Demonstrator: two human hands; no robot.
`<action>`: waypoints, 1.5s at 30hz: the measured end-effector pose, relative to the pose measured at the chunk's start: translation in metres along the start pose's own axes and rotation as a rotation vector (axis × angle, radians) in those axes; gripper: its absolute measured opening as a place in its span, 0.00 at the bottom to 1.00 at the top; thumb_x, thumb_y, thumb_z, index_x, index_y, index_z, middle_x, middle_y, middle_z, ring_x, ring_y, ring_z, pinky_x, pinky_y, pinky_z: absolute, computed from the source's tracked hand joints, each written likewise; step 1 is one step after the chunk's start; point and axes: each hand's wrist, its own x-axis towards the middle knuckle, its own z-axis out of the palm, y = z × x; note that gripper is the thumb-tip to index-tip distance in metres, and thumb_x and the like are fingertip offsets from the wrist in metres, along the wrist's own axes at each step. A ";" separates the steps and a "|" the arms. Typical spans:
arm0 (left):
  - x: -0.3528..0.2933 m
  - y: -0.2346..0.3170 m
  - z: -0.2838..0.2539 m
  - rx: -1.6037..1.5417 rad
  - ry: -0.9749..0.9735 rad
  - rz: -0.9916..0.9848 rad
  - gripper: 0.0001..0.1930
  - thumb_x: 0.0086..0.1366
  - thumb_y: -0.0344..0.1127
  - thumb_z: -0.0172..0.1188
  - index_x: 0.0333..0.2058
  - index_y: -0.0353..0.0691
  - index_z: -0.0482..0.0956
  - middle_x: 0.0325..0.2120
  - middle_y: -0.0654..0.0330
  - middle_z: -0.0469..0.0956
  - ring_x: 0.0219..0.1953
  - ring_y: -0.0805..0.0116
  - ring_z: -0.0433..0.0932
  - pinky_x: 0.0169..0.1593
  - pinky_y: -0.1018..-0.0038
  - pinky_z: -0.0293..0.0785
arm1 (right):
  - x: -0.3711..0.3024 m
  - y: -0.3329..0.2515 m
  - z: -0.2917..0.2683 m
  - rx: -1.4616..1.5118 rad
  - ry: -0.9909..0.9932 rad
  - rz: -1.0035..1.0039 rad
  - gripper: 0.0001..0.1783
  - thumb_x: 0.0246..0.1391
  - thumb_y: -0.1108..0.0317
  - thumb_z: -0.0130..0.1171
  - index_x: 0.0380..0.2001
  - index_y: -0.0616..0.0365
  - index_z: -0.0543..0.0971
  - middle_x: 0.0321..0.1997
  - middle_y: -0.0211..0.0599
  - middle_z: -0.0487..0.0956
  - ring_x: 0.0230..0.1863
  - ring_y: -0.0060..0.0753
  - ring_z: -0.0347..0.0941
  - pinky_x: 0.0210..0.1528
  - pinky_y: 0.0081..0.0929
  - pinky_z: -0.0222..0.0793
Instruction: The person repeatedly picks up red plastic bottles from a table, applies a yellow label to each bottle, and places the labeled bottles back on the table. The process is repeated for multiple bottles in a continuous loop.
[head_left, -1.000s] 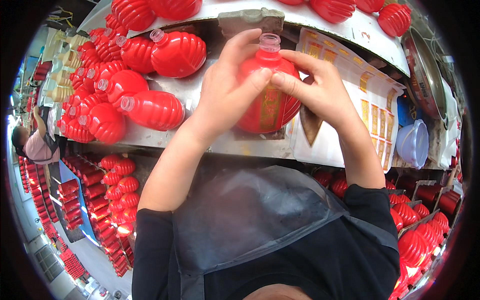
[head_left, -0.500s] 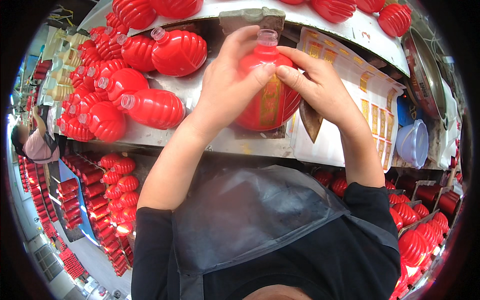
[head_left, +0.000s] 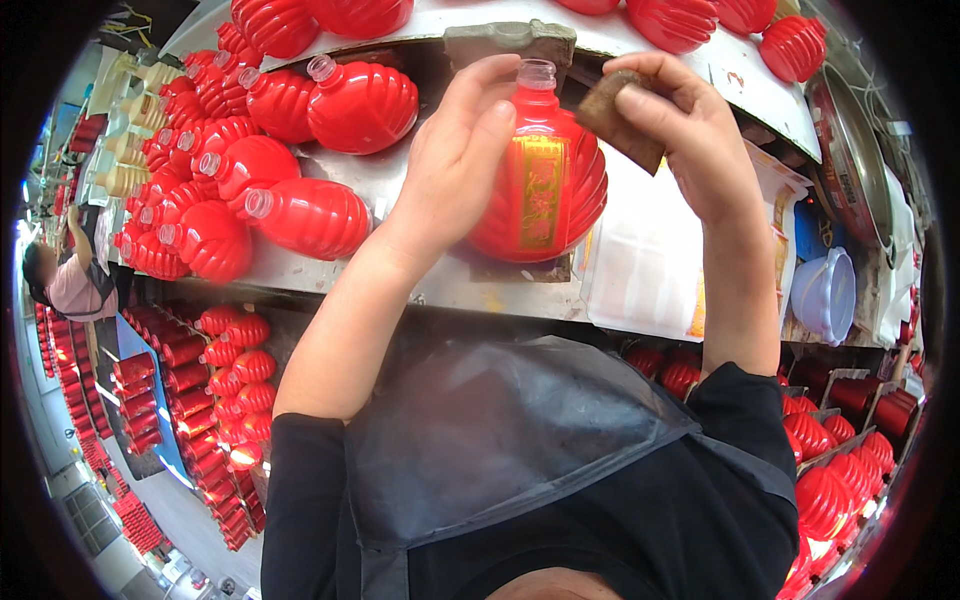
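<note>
In the middle of the bench stands a ribbed red bottle (head_left: 582,190) with a clear, uncapped neck. A gold-and-red label (head_left: 541,190) runs down its front. My left hand (head_left: 455,150) is held against the bottle's left shoulder, its fingertips up by the neck; whether the far fingers touch is hidden. To the right of the neck, my right hand (head_left: 685,125) pinches a flat brown scraper-like piece (head_left: 622,120) between thumb and fingers. The tip of that piece comes close to the bottle's right shoulder. Below the right hand lies a white label sheet (head_left: 640,265).
Several red bottles (head_left: 310,215) lie on the bench at left. More red bottles (head_left: 670,22) sit on a white ledge (head_left: 735,75) behind. A pale blue bucket (head_left: 825,290) stands at right. Racks of red bottles (head_left: 240,370) fill both sides below; another person (head_left: 75,280) is far left.
My right hand has left the bottle and moved right, raising the brown piece from under the palm to the fingertips. The left thumb has come off the label, which now shows whole.
</note>
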 end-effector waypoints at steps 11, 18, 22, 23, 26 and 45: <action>0.006 0.016 0.007 0.135 0.084 -0.083 0.39 0.55 0.42 0.77 0.62 0.33 0.71 0.55 0.48 0.83 0.59 0.61 0.81 0.62 0.66 0.75 | 0.005 0.006 0.021 -0.931 0.107 -0.981 0.18 0.54 0.75 0.70 0.49 0.60 0.84 0.41 0.42 0.85 0.39 0.41 0.85 0.42 0.31 0.80; 0.022 0.009 0.004 -0.074 0.113 -0.214 0.27 0.69 0.35 0.66 0.61 0.30 0.69 0.50 0.50 0.84 0.54 0.66 0.82 0.58 0.70 0.77 | -0.003 0.022 0.011 -0.915 0.224 -1.218 0.15 0.46 0.76 0.72 0.40 0.54 0.86 0.39 0.34 0.86 0.36 0.35 0.84 0.38 0.30 0.79; 0.030 0.001 -0.003 0.043 0.118 -0.254 0.19 0.77 0.34 0.57 0.60 0.32 0.68 0.46 0.56 0.82 0.48 0.75 0.79 0.54 0.76 0.76 | -0.035 0.031 0.035 -0.824 -0.102 -1.285 0.13 0.43 0.74 0.71 0.37 0.54 0.88 0.39 0.36 0.87 0.42 0.35 0.86 0.42 0.31 0.83; 0.032 -0.002 -0.005 0.039 0.119 -0.273 0.18 0.78 0.35 0.56 0.59 0.32 0.68 0.46 0.57 0.81 0.47 0.76 0.78 0.53 0.77 0.76 | -0.040 0.029 0.036 -0.855 -0.220 -1.272 0.13 0.44 0.73 0.71 0.37 0.54 0.89 0.40 0.36 0.87 0.42 0.34 0.86 0.42 0.32 0.83; 0.037 -0.011 -0.008 0.119 0.127 -0.280 0.15 0.79 0.37 0.53 0.56 0.33 0.71 0.46 0.59 0.79 0.48 0.76 0.76 0.54 0.77 0.75 | -0.037 0.026 0.034 -0.800 -0.133 -1.121 0.11 0.46 0.76 0.69 0.36 0.56 0.88 0.39 0.36 0.87 0.41 0.35 0.86 0.43 0.33 0.83; 0.008 -0.031 -0.007 -0.226 0.194 -0.298 0.18 0.82 0.40 0.50 0.62 0.36 0.72 0.54 0.58 0.78 0.55 0.74 0.78 0.59 0.75 0.76 | -0.042 0.052 0.029 -0.815 -0.034 -1.129 0.17 0.36 0.83 0.74 0.33 0.56 0.86 0.38 0.38 0.88 0.41 0.42 0.86 0.43 0.35 0.80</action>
